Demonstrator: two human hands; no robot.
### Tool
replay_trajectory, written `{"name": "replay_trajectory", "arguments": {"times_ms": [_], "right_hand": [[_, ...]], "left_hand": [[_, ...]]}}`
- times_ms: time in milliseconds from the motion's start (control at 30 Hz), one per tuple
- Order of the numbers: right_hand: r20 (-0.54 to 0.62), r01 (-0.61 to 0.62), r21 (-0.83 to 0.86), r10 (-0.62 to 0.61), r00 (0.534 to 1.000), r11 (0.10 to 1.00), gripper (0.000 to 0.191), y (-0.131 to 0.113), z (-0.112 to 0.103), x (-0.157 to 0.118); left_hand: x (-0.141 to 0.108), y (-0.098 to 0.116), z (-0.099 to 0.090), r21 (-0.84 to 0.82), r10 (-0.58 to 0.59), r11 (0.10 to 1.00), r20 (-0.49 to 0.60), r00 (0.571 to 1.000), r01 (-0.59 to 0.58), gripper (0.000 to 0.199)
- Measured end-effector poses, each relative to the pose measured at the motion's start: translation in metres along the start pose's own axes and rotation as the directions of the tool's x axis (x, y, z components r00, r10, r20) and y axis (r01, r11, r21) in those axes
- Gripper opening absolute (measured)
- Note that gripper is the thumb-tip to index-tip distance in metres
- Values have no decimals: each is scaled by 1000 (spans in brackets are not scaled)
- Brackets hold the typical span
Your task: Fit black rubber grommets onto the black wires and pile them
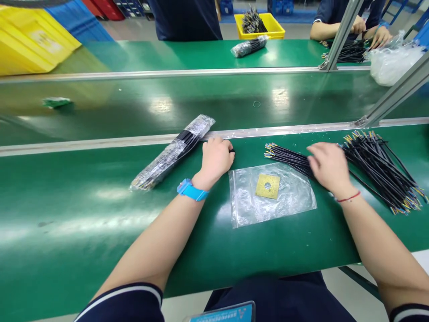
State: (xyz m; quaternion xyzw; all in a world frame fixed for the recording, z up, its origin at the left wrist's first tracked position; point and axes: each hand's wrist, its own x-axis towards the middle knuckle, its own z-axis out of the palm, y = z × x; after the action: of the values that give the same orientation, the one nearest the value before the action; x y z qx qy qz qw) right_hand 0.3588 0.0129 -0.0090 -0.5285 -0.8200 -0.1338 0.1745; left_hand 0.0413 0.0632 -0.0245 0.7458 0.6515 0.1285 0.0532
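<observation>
My left hand, wearing a blue wristband, is closed near the metal rail; a small black bit shows at its fingertips, too little of it to name. Left of it lies a plastic-wrapped bundle of black cables. My right hand, with a red string at the wrist, is over one end of a small loose bundle of black cables, thumb and fingers apart and slightly blurred. Between my hands a clear zip bag lies flat, with a yellow square plate with a round hole on or in it.
A larger pile of black cables lies at the right. Metal rails and slanted posts border the green bench. Across it are a wrapped bundle, a yellow bin, white plastic bags and a co-worker's hands at cables.
</observation>
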Motion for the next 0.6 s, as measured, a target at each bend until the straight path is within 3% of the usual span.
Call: {"name": "replay_trajectory", "arguments": {"times_ms": [67,133,300,400,467,600], "right_hand": [[139,125,29,-128,982,992,25,-23,9,3],[208,150,3,-147,967,989,22,-35,16,3],[165,80,46,-87,983,996,20,-32,18,0],[141,50,233,-84,986,971,19,-31,14,-4],[159,58,325,-114,981,944,31,-34,9,-7],[289,163,294,-250,924,942,45,-44,0,-12]], "left_hand": [[-1,2,1,-43,15,999,13,1000,-14,9],[-2,4,0,-105,10,994,16,1000,-8,10],[-9,18,-2,-424,39,905,11,999,-31,10],[-15,31,1,-684,110,728,67,992,-35,11],[-19,40,5,-807,140,591,95,985,-6,12],[-28,53,9,-938,117,329,152,981,106,16]]}}
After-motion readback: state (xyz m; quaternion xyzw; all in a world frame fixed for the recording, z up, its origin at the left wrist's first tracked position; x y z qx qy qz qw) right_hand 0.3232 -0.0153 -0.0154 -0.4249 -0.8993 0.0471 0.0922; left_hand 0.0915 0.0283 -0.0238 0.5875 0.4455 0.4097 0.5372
